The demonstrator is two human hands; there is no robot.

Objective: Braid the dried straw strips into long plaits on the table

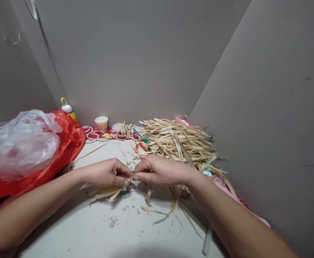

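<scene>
My left hand [105, 172] and my right hand [158, 170] meet over the middle of the white tabletop, fingertips almost touching. Both are closed in a pinch on a small piece of pale dried straw [130, 178], mostly hidden by the fingers. Below my left hand hang loose straw ends [109, 194], which seem to belong to the same piece. Behind my right hand a large heap of dried straw strips [173, 138] lies on the table. Scissors [138, 134] and orange-handled pliers or cutters [141, 146] rest at the heap's left edge.
Red and clear plastic bags [25, 143] bulge at the left. A yellow bottle [68, 109], a paper cup [101, 124] and a coil of cord [123, 130] stand or lie along the back wall. Stray strips [170, 213] and crumbs lie in front. A grey wall [275, 107] closes the right side.
</scene>
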